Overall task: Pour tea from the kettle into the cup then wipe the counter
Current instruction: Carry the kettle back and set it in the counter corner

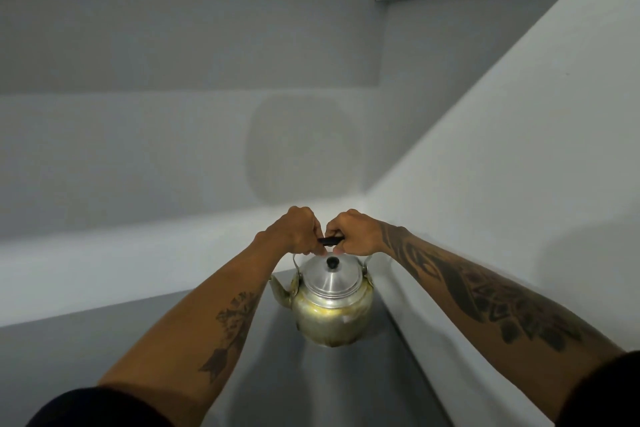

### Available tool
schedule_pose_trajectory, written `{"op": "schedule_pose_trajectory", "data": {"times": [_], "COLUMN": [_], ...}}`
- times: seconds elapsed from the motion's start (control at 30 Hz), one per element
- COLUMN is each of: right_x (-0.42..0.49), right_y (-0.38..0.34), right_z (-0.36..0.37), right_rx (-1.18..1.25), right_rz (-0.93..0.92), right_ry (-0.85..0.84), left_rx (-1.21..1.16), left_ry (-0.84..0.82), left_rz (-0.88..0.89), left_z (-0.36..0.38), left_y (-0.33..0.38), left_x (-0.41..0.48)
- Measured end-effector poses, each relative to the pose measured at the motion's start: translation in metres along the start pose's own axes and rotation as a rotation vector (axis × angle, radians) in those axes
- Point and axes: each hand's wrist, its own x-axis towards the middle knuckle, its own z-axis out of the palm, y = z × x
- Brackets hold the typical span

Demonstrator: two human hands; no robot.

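Observation:
A tarnished metal kettle (330,312) with a silver lid and a black knob stands upright on the grey counter (311,385), its spout pointing left. Its black handle (330,241) arches over the lid. My left hand (294,230) grips the handle's left end and my right hand (353,232) grips its right end, fists nearly touching. No cup and no cloth are in view.
A pale wall (502,184) runs along the counter's right side, close to the kettle. Another pale wall (138,149) with a stepped ledge rises behind and to the left. The grey counter strip stretches toward me between my forearms.

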Motion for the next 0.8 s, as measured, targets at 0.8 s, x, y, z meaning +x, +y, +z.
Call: {"op": "schedule_pose_trajectory", "data": {"times": [0.8], "right_x": [0.080], "right_y": [0.108], "right_z": [0.022], "right_rx": [0.062], "right_rz": [0.150], "right_ry": [-0.075], "left_rx": [-0.027], "left_ry": [0.080], "left_rz": [-0.069], "left_z": [0.055], "left_y": [-0.007], "left_x": [0.124]}}
